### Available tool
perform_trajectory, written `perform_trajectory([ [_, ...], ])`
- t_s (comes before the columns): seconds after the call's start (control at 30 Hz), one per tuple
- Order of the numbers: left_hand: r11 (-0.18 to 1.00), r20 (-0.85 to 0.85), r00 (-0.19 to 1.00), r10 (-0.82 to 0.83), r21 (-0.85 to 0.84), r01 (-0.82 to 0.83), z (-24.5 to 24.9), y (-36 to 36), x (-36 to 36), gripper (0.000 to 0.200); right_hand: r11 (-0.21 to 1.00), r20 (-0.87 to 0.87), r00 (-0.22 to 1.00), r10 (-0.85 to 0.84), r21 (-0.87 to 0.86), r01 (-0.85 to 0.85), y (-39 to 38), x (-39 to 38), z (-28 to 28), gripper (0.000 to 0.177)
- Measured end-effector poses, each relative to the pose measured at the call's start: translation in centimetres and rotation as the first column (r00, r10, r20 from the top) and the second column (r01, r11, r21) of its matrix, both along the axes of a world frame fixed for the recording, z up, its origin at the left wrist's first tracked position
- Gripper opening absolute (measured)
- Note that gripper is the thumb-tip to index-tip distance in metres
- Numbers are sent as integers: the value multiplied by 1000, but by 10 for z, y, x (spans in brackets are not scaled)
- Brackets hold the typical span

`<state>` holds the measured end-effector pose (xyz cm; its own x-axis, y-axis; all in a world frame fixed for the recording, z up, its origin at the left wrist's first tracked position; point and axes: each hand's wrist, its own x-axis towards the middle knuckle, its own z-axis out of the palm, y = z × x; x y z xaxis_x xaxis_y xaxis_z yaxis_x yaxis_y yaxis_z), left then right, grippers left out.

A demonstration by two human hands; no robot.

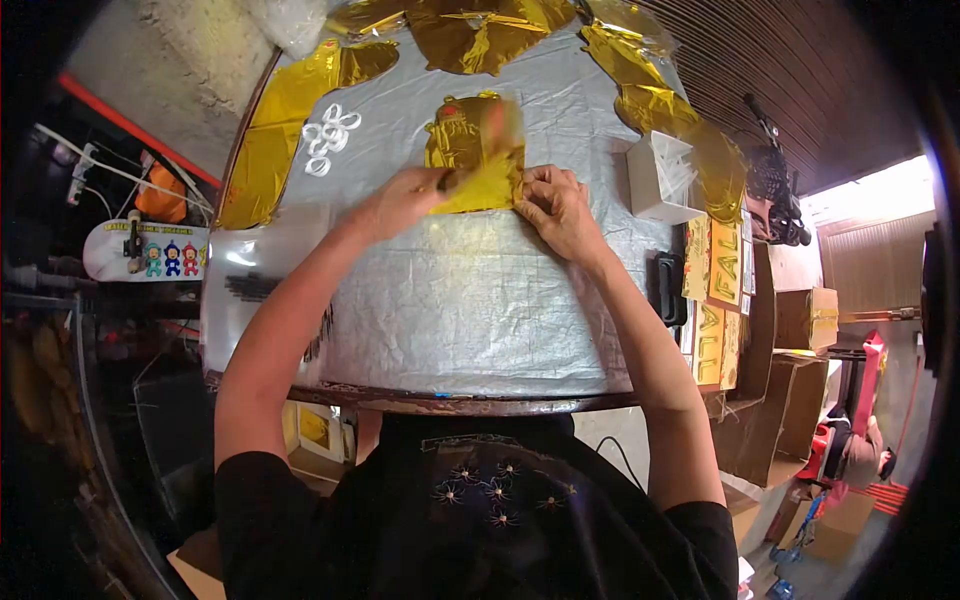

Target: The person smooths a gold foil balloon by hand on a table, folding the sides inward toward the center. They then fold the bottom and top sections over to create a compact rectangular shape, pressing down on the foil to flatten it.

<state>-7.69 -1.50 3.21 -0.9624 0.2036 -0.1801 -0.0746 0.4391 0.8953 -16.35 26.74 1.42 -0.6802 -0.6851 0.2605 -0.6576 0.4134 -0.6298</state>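
A flat gold foil balloon (458, 145), shiny and deflated, lies in the middle of the silver-covered table. My left hand (405, 203) is at its lower left, fingers closed on a yellow flap of the foil; this flap and the fingertips are blurred by motion. At the lower right corner, my right hand (562, 212) pinches the foil's edge between thumb and fingers. A red patch shows on the balloon's upper part.
More gold foil balloons (285, 130) line the table's left, far and right edges. White ribbon loops (330, 135) lie at left. A white box (655, 190) of clear plastic pieces, a black case (667, 288) and lettered packs (715, 265) stand at right. Cardboard boxes (785, 410) are beyond.
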Motion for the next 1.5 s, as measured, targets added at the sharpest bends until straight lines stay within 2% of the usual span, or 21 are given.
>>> perform_trajectory([
  [0.03, 982, -110, 977, 181, 80, -173, 0, 11, 7, 55, 999, 21, 1000, -20, 36, 19, -1, 0, 2, 12],
  [0.27, 953, 5, 968, 250, 174, -247, 2, 8, -7, 55, 985, 35, 989, -145, 96, 142, -9, 8, -1, 18],
  [0.33, 966, 90, 964, 252, 32, -256, 3, 4, -11, 62, 986, 22, 987, -158, 54, 157, -11, 11, -8, 18],
  [0.37, 966, 91, 963, 254, 32, -257, -4, 0, -11, 62, 984, 12, 983, -181, 11, 181, -11, 12, -11, 19],
  [0.43, 950, -90, 946, 311, 34, -309, -27, -9, -10, 60, 983, 14, 983, -185, 5, 185, -11, 13, -12, 19],
  [0.47, 952, -88, 948, 307, 32, -305, -31, -12, -6, 60, 982, 17, 981, -191, 0, 191, -11, 14, -12, 19],
  [0.53, 951, -449, 855, 260, -35, -307, -39, -12, 9, 47, 980, 26, 980, -199, 2, 199, -12, 16, -9, 19],
  [0.57, 950, -447, 855, 262, -35, -310, -34, -8, 18, 47, 980, 31, 979, -200, 5, 200, -13, 16, -9, 19],
  [0.63, 935, -299, 893, 337, 0, -353, -26, -1, 33, 26, 980, 24, 980, -199, -4, 199, -14, 15, -12, 19],
  [0.67, 934, -298, 891, 341, 0, -357, -30, 0, 35, 26, 979, 14, 979, -203, -13, 203, -14, 14, -13, 19],
  [0.73, 930, -412, 858, 307, -62, -362, -37, 4, 35, 24, 979, 11, 979, -202, -3, 202, -14, 14, -14, 18],
  [0.87, 904, -383, 858, 342, -115, -412, -37, 10, 38, 23, 973, 14, 973, -229, -24, 230, -16, 15, -16, 17],
  [1.03, 881, -523, 801, 292, -178, -438, -40, 17, 41, 22, 967, 7, 968, -251, -31, 251, -16, 17, -20, 17],
  [1.17, 877, -536, 787, 306, -164, -452, -35, 23, 41, 25, 950, 26, 951, -307, -48, 308, -20, 20, -19, 18],
  [1.27, 856, -497, 785, 371, -144, -496, -32, 29, 46, 26, 943, 30, 946, -324, -65, 325, -22, 18, -22, 19],
  [1.33, 803, -521, 726, 448, -122, -583, -35, 32, 47, 27, 945, 6, 946, -324, -47, 324, -22, 21, -18, 19],
  [1.5, 777, -547, 710, 444, -159, -609, -42, 32, 48, 28, 939, -24, 939, -342, -40, 341, -25, 24, -19, 21],
])
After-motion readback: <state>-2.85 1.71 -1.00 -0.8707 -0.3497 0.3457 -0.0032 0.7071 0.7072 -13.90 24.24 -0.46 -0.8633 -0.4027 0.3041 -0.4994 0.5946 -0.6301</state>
